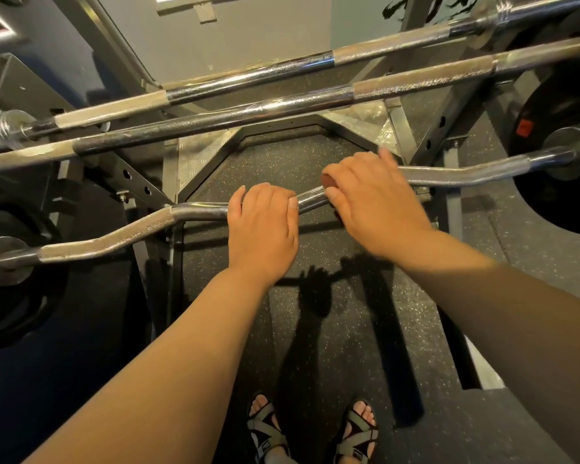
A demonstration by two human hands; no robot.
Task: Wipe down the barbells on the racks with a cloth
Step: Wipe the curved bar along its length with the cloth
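Three bars lie across the rack (138, 184): two straight barbells (248, 80) running lower left to upper right and, nearest, a curl bar (124, 234) lying left to right. The left hand (262, 222) grips its middle; the right hand (372, 202) clasps a cloth (329, 180) (reddish-brown) round it. The red label on a plate (549, 95) is unreadable.

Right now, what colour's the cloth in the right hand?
Reddish-brown cloth, best seen in the head view.

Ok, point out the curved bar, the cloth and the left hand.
curved bar (114, 234), head view, rough grip section toward its left end.
cloth (329, 181), head view, reddish patch showing between thumb and forefinger.
left hand (262, 226), head view, back of the hand.
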